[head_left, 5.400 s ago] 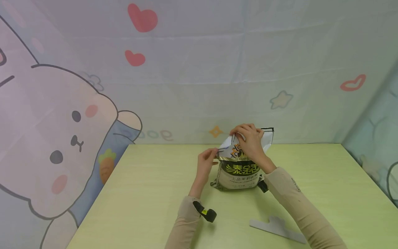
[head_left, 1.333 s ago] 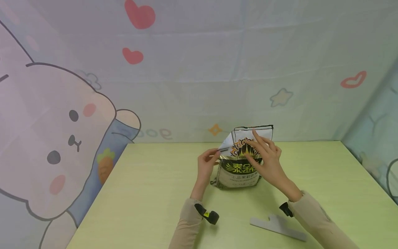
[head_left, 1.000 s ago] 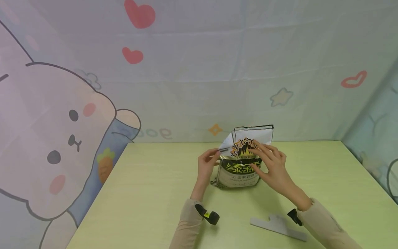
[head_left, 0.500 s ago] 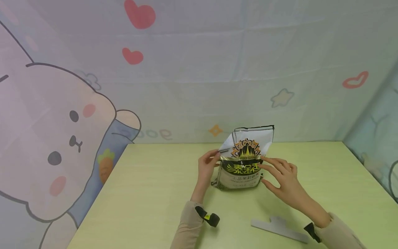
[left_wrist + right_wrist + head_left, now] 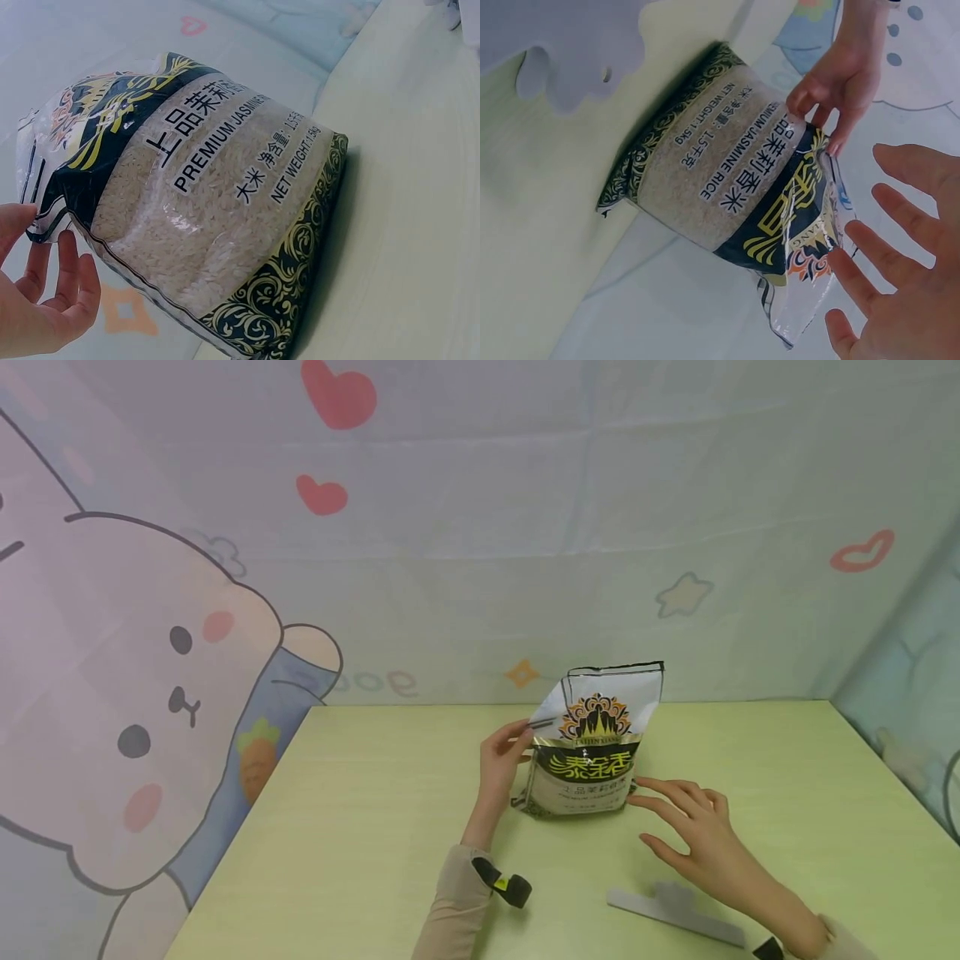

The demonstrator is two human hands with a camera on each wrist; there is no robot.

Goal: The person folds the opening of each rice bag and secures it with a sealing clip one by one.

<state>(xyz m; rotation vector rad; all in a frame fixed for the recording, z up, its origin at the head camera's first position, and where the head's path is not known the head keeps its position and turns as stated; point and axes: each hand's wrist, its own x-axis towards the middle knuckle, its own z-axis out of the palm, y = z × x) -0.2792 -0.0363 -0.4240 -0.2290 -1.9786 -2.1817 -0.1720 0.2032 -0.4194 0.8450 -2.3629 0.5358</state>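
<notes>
A bag of jasmine rice stands upright on the table, its white top raised and the upper left corner folded down. At the fold, the left hand pinches the bag's left edge between thumb and fingers; the left wrist view shows this hand at the seam. To the right of the bag, the right hand has spread, slightly bent fingers and holds nothing. Its fingertips are near the bag's lower right corner; contact is unclear. Below that hand lies a grey clip-like piece, a long bar with a raised lobe.
The pale green-yellow table reaches back to a hanging cloth printed with hearts and a bunny. Black wrist cameras sit at both cuffs, the left camera above the table.
The right hand has let go of the bag's top and come down its front to the lower right, towards the grey piece. The left hand keeps its pinch; the bag has barely moved.
</notes>
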